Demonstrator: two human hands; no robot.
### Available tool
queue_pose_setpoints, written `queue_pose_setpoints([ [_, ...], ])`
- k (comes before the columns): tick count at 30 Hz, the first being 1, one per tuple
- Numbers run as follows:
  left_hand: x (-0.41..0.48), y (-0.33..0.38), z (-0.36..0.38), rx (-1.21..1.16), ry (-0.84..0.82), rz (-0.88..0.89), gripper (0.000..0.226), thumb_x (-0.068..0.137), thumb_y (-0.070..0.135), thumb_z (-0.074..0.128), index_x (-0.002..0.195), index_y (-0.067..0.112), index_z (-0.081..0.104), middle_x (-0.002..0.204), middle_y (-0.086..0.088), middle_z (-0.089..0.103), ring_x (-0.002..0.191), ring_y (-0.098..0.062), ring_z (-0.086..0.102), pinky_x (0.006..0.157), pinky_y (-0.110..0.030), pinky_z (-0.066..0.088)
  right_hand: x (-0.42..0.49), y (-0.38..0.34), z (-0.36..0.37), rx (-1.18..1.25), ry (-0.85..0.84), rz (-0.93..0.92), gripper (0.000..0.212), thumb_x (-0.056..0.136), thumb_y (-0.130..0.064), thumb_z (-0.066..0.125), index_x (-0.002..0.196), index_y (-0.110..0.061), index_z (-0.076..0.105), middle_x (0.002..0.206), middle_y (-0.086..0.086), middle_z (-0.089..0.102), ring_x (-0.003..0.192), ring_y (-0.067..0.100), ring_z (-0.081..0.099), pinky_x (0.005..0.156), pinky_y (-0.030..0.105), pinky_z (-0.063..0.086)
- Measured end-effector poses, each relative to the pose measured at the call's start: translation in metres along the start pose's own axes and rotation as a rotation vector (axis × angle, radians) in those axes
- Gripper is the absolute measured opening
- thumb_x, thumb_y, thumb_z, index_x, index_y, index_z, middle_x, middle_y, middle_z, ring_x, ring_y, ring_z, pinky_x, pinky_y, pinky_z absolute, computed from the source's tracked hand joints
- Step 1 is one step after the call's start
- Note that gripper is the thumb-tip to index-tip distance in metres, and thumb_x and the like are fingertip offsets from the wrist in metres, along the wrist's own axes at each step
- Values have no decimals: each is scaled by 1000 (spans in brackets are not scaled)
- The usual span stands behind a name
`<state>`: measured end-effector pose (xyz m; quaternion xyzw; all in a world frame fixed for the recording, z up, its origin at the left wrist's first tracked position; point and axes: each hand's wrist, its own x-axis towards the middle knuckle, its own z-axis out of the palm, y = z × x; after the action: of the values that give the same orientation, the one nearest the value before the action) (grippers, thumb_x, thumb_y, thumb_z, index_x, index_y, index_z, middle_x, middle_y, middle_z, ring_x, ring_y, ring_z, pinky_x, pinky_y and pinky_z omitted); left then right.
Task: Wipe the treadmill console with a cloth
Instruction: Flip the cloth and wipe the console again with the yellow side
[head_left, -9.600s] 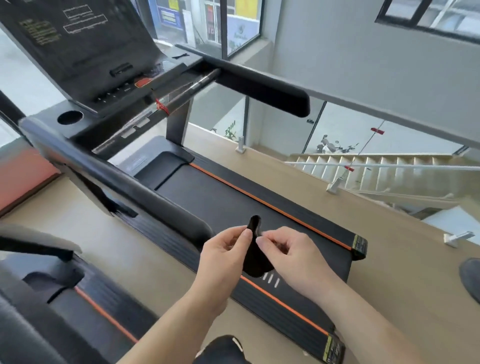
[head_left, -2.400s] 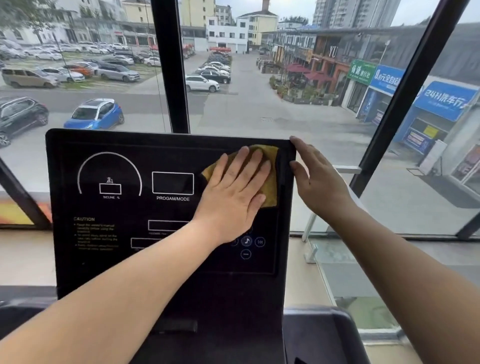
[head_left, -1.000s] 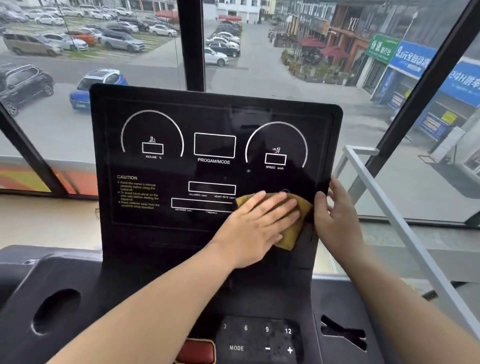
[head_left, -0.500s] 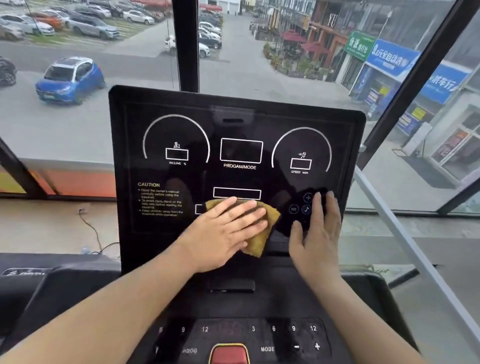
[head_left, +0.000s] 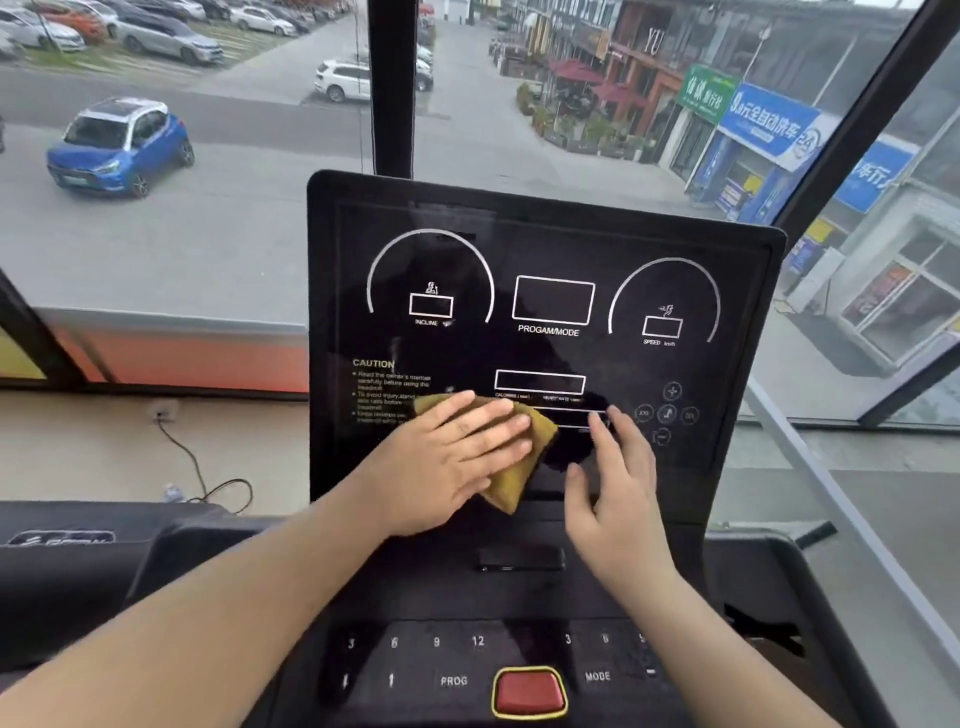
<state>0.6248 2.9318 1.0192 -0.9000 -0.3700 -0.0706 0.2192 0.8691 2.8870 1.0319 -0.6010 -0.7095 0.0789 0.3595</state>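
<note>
Treadmill console (head_left: 545, 249): black upright panel, centre of view, with its keypad deck and red stop button (head_left: 529, 692) below at 6 o'clock.
Cloth (head_left: 527, 457): mustard-yellow, folded, pressed flat on the panel's bottom row at about 7 o'clock. Its left edge touches the CAUTION text (head_left: 389, 389).
Left hand (head_left: 447, 457): palm down on the cloth with fingers straight and together, pressing rather than clutching.
Right hand (head_left: 613, 483): empty, fingers loosely spread. The fingertips are at the panel just beside the cloth's 3 o'clock side; whether they touch it I cannot tell.
Just changed: half a second ago the cloth sat under the middle readout box, and it has slid left toward 8 o'clock. The right hand lay over the round buttons (head_left: 667, 414) at 4 o'clock and has come off them, following the cloth.
Meaning: the stroke ran down the right edge and is now crossing the bottom row, so the right side looks covered.
Likely left: the CAUTION corner, the incline dial at 10 o'clock and the keypad deck.
</note>
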Motion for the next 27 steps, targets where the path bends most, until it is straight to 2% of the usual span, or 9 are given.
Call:
queue_pose_setpoints([
  [2, -11, -40, -13, 55, 7, -56, 59, 110, 42, 26, 164, 27, 8, 171, 1, 3, 159, -23, -1, 128, -50, 2, -6, -9, 8, -1, -43, -29, 59, 96, -9, 62, 152, -8, 44, 160, 5, 39, 152, 21, 29, 123, 32, 24],
  [4, -24, -70, -23, 43, 51, -237, 59, 108, 43, 27, 163, 27, 10, 171, 0, 8, 159, -25, 2, 128, -53, 3, -14, -19, 17, 17, -79, -55, 59, 96, -9, 61, 152, -10, 44, 159, -1, 41, 152, 14, 31, 123, 30, 27],
  [8, -46, -34, -11, -94, 115, -540, 64, 107, 41, 33, 164, 22, 11, 173, -4, 6, 159, -27, -6, 127, -55, -5, -25, -33, 32, -14, -132, -100, 57, 98, -14, 59, 153, -11, 43, 163, -2, 35, 155, 12, 23, 125, 31, 25],
  [11, -81, 12, 14, -161, 7, -505, 66, 106, 41, 35, 163, 25, 5, 173, -2, 4, 159, -27, -10, 126, -53, -9, -31, -41, 34, -33, -120, -122, 58, 97, -12, 59, 152, -8, 43, 166, 2, 30, 157, 15, 18, 125, 33, 24],
  [15, -99, -29, 4, -50, -78, -269, 61, 108, 42, 27, 164, 29, 7, 172, 3, 4, 159, -21, -5, 128, -50, -1, -42, -50, 38, 0, -134, -122, 57, 96, -8, 60, 151, -9, 45, 166, 0, 31, 157, 13, 18, 123, 36, 29],
  [18, -91, -52, -12, -86, -25, -434, 62, 108, 42, 30, 164, 25, 12, 172, 1, 3, 159, -23, -4, 128, -53, 5, -56, -54, 50, 46, -139, -90, 55, 95, -6, 61, 148, -10, 49, 165, -2, 34, 156, 12, 22, 121, 41, 35],
  [21, -94, -25, -8, -243, -43, -567, 64, 108, 40, 29, 165, 20, 9, 173, -1, -3, 158, -25, -13, 128, -53, 1, -72, -55, 58, 90, -130, -83, 50, 94, -4, 61, 143, -12, 56, 161, -3, 40, 153, 12, 29, 111, 47, 46],
  [23, -113, 0, -1, -331, -141, -572, 64, 108, 43, 23, 165, 21, 4, 172, 0, -8, 156, -23, -21, 128, -52, -2, -82, -53, 62, 111, -112, -105, 44, 94, -3, 61, 137, -12, 62, 158, -2, 45, 150, 14, 35, 103, 49, 53],
  [27, -169, 56, 3, -532, -468, -509, 68, 105, 58, 10, 162, 28, -12, 169, 8, -23, 147, -12, -40, 125, -45, -16, -101, -58, 66, 155, -90, -138, 37, 94, -4, 59, 129, -10, 68, 149, 0, 55, 143, 14, 47, 109, 42, 49],
])
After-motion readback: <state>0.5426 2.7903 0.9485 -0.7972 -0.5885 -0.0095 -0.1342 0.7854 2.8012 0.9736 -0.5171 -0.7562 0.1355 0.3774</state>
